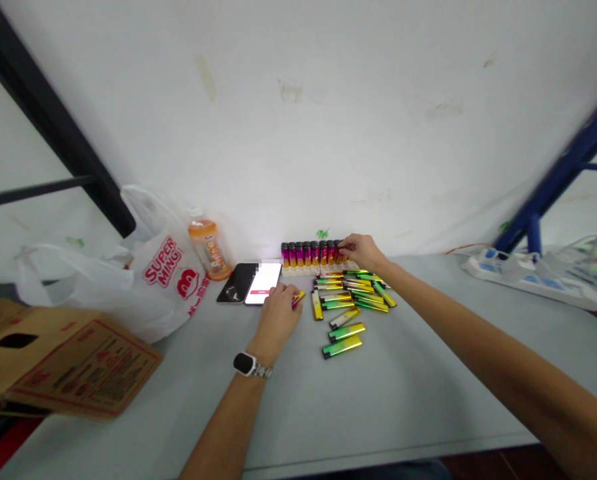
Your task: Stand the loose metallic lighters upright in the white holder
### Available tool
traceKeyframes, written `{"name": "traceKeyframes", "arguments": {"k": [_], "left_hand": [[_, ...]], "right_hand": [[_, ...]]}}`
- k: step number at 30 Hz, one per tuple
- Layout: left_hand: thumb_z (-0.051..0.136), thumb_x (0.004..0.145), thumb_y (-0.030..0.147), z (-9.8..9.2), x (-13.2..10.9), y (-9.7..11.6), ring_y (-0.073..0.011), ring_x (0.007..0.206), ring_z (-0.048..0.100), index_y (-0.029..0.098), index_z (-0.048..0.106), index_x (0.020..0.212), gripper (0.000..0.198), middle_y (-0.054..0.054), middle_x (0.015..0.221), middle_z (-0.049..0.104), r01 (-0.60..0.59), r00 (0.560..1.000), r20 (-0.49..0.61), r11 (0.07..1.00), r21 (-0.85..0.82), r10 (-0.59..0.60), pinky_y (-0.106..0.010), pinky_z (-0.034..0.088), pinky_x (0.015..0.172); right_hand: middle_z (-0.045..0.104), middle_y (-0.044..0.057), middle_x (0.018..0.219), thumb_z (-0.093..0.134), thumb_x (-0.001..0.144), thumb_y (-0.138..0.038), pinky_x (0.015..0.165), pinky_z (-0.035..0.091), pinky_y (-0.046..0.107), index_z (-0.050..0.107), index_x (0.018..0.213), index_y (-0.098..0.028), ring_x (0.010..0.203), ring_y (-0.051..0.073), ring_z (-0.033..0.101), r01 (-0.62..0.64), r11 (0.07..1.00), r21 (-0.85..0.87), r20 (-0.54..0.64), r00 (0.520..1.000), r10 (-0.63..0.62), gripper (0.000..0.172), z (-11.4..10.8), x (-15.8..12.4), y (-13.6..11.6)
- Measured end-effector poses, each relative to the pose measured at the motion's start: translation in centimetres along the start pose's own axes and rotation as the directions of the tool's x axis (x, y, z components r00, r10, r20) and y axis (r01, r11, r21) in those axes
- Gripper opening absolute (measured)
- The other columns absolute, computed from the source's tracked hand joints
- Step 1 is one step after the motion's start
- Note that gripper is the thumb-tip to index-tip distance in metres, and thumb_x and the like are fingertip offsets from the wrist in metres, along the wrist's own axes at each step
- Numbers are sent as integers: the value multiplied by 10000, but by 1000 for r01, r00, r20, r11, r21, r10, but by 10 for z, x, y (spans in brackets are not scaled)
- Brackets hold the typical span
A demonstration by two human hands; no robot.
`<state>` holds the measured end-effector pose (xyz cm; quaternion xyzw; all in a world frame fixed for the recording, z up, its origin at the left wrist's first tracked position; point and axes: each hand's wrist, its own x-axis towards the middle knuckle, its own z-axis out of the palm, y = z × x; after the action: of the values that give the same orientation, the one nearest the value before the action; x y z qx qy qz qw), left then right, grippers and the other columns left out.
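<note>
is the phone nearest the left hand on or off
On: the phone shows a screen glowing white with a red bar.

Plastic bag (145,283) w/ red logo, orange bottle (209,252), dark phone (235,284), lit phone (264,283), cardboard box (68,363) L, power strip (508,273) R

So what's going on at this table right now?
A person's two hands are over a grey table. The right hand touches the right end of a row of upright lighters in a tray by the wall. The left hand holds a pink and yellow lighter beside a lit phone. Loose lighters lie flat near both hands.
</note>
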<state>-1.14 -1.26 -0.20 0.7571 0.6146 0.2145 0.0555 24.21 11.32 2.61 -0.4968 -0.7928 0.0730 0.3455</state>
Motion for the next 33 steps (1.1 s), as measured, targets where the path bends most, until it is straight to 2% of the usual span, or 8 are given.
{"name": "traceKeyframes", "arguments": {"k": [6, 10, 16, 22, 26, 29, 31, 33], "left_hand": [[576, 835, 125, 1, -3, -2, -248, 1002, 556, 165, 632, 994, 173, -108, 1038, 618, 39, 999, 38, 999, 20, -39, -336, 427, 870], [530, 823, 67, 6, -2, -3, -237, 986, 570, 151, 625, 1019, 233, -115, 1018, 615, 51, 997, 54, 999, -12, -50, -326, 432, 861], [504, 746, -13, 6, -2, -1, -218, 985, 580, 143, 640, 1054, 371, -102, 1003, 615, 13, 997, 83, 998, -54, -8, -315, 435, 910], [493, 816, 33, 8, -2, -3, -215, 925, 604, 158, 670, 1090, 350, -96, 944, 628, -14, 996, 83, 996, -89, 21, -321, 448, 870], [539, 860, 127, 3, 1, 0, -203, 845, 602, 154, 683, 972, 185, -78, 882, 635, -19, 1000, 1, 989, -144, 19, -313, 453, 797], [629, 828, 191, -2, 4, 6, -167, 737, 575, 156, 674, 872, 72, -52, 838, 626, -9, 993, -116, 958, -287, -25, -284, 451, 712], [678, 799, 245, -3, 5, 10, -139, 652, 541, 165, 671, 846, 93, -28, 796, 617, -14, 982, -176, 908, -418, -66, -265, 440, 648], [705, 783, 305, -1, 5, 14, -125, 615, 524, 168, 672, 846, 154, -15, 766, 611, -42, 968, -229, 840, -541, -99, -254, 435, 618]], "right_hand": [[731, 50, 861, 668, 753, -119, 740, 499, 291, 786, 896, -180, 741, 173, 643, -5, 1000, -11, 39, 999, 6, 195, 0, 7, -5], [697, 72, 901, 628, 816, -145, 772, 493, 292, 783, 945, -169, 769, 172, 626, 23, 997, -68, 39, 999, -20, 203, 4, 4, -5], [535, 102, 990, 494, 940, -287, 785, 467, 311, 683, 1236, -215, 855, 200, 553, 40, 947, -320, -93, 993, -73, 359, 21, -22, -12], [503, 130, 1000, 470, 926, -241, 841, 450, 337, 586, 1352, -163, 912, 237, 523, -6, 930, -367, -86, 996, -28, 448, 27, -33, -15], [506, 142, 1029, 468, 914, -233, 878, 444, 362, 505, 1419, -151, 957, 256, 510, 8, 923, -385, -36, 999, -24, 513, 26, -35, -14], [499, 152, 1063, 507, 874, -216, 894, 447, 388, 400, 1482, -140, 985, 273, 508, -14, 926, -377, -41, 999, -2, 622, 28, -43, -15], [489, 154, 1088, 528, 855, -218, 908, 452, 400, 363, 1494, -137, 987, 275, 517, -30, 948, -317, -85, 996, 3, 665, 31, -50, -21], [484, 149, 1104, 522, 862, -227, 937, 451, 399, 404, 1459, -145, 1008, 271, 523, -20, 976, -215, -145, 989, -12, 614, 34, -60, -29]]}}
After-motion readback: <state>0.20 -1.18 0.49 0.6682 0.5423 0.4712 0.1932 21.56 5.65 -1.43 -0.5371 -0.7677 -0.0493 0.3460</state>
